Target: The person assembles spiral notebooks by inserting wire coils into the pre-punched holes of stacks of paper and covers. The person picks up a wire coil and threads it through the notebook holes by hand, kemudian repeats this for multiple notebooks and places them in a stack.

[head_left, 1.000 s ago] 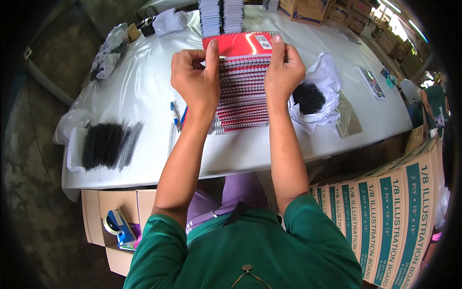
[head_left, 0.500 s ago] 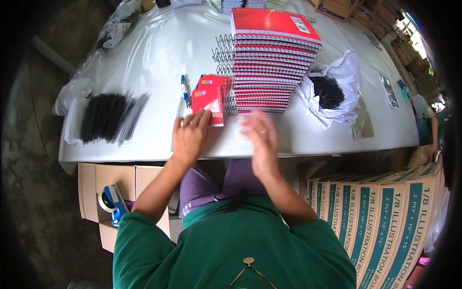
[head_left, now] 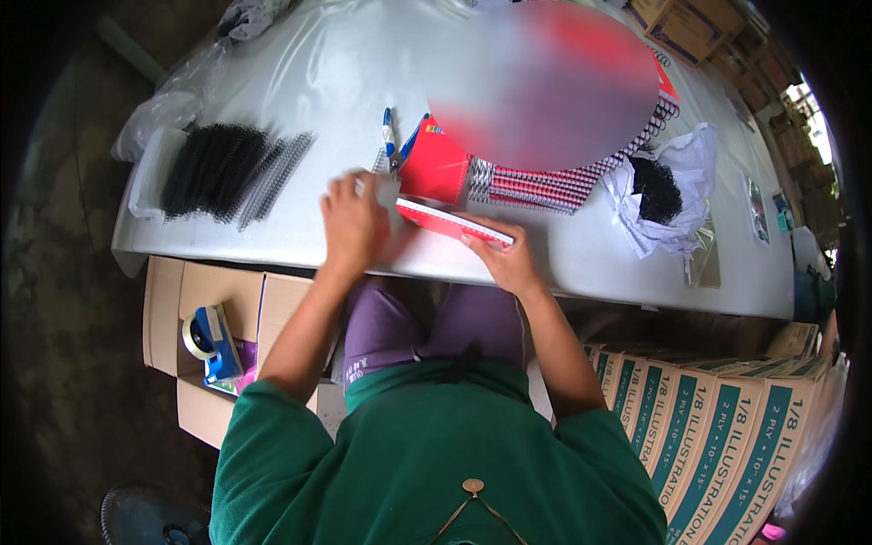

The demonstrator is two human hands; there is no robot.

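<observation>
My right hand (head_left: 509,262) grips the right end of a small red notebook (head_left: 451,223), tilted up above the table's near edge with its white page edges showing. At its left end is my left hand (head_left: 354,222), fingers curled and slightly blurred; what they hold, if anything, I cannot make out. Just beyond lies another small red notebook (head_left: 438,171), beside a blue-handled tool (head_left: 401,150). Behind it rises a stack of red spiral notebooks (head_left: 536,189), its upper part hidden by a blurred oval patch.
Black spiral coils (head_left: 213,173) and grey ones (head_left: 275,177) lie at the table's left. On the right, black coils (head_left: 656,191) rest on crumpled white plastic (head_left: 627,213). Below the table stand an open carton (head_left: 163,313) holding a blue tape dispenser (head_left: 218,345) and several cartons (head_left: 718,436).
A small red notebook has been lifted from the table and tilted. My right hand, empty before, now grips it. My left hand has shifted to its left end. The whole view has shifted.
</observation>
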